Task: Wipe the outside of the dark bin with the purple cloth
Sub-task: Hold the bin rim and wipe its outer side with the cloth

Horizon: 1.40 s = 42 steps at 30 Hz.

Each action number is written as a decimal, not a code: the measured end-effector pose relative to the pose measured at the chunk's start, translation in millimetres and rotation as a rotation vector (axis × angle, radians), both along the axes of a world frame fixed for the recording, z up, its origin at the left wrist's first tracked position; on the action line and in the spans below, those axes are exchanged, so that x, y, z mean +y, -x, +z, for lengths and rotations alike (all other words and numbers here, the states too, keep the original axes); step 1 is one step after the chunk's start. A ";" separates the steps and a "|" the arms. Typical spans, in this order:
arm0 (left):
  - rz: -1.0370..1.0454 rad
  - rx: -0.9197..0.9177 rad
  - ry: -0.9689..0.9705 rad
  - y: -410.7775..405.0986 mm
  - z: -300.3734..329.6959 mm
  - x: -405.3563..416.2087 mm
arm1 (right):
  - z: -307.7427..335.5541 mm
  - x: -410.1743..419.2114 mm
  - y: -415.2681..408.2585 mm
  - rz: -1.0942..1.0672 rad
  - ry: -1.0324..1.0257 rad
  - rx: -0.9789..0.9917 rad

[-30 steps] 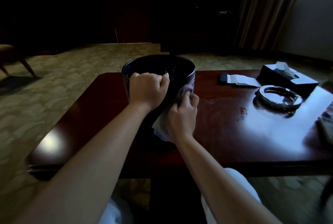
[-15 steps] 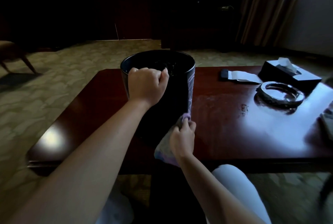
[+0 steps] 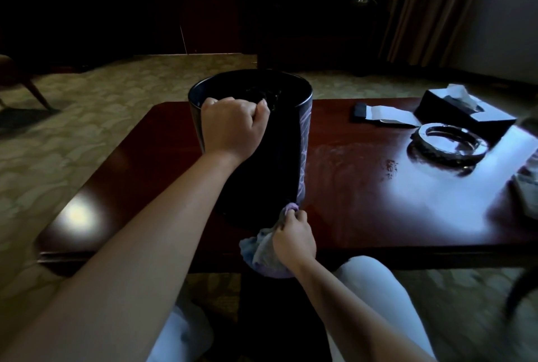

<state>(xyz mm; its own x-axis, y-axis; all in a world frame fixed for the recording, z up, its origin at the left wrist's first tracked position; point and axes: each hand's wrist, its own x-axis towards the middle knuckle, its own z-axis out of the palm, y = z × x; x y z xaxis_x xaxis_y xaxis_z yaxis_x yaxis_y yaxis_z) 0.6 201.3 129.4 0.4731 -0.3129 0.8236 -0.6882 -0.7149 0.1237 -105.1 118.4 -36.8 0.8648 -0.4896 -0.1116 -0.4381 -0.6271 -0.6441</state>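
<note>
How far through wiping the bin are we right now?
Partway, as far as one view shows. Done: nothing can be confirmed; the streaky sheen down the bin's right side may only be reflection. In hand: the left hand grips the rim, and the right hand holds the purple cloth at the bin's base, near the table edge. Left: probably the left and far sides, which are out of sight.
</note>
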 end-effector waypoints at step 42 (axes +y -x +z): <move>-0.093 0.465 -0.088 0.5 22.4 13.0 | 10.7 -20.9 -0.3 0.075 0.081 0.136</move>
